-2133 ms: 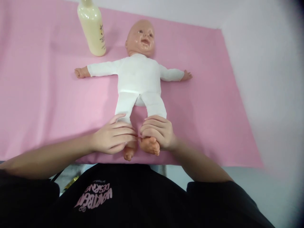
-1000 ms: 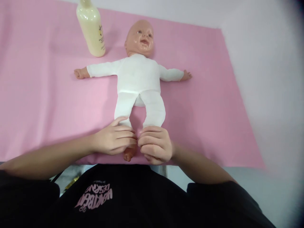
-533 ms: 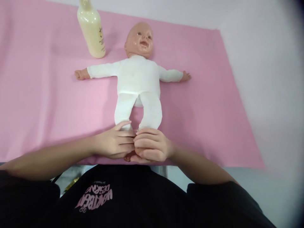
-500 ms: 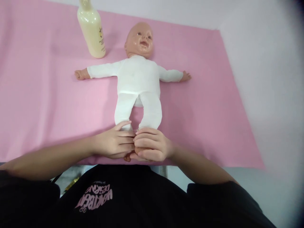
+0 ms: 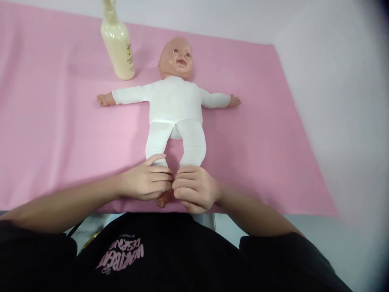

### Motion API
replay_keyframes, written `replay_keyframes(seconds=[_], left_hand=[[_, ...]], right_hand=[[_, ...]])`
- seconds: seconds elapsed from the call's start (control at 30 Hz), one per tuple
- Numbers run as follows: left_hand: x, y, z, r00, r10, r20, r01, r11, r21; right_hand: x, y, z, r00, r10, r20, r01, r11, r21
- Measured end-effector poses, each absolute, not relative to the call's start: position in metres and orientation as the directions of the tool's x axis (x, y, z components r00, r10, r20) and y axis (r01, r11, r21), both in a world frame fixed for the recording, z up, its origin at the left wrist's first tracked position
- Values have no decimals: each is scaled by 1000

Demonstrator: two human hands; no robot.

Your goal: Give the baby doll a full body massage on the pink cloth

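A baby doll (image 5: 174,107) lies face-up on a pink mat (image 5: 54,134). The left hand (image 5: 145,182) and right hand (image 5: 196,189) each grip a doll foot. A cream lotion bottle (image 5: 118,46) stands upright near the doll's head; its contents are not visible.

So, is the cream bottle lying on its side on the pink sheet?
No, the cream bottle stands upright on the pink sheet, beside the doll.

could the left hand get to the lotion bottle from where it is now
Probably yes: the left hand rests on the doll's foot, and only bare pink mat lies between it and the bottle, though that's a long stretch.
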State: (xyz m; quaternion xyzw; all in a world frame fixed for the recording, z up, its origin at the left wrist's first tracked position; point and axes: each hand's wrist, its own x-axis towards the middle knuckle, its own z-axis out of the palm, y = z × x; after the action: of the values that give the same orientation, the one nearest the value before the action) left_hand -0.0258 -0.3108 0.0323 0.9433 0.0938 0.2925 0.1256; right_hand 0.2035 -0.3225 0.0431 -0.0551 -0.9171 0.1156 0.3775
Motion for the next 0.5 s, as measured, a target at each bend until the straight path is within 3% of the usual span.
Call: replay_keyframes(seconds=[0.27,0.5], left_hand=[[-34,-305,25,772,473,425,317,-866,387],[-32,-301,23,743,533,405,414,-841,349]], right_hand=[[199,-322,38,-797,211,566,8,941,-339],[197,-321,35,-872,328,364,51,800,-598]])
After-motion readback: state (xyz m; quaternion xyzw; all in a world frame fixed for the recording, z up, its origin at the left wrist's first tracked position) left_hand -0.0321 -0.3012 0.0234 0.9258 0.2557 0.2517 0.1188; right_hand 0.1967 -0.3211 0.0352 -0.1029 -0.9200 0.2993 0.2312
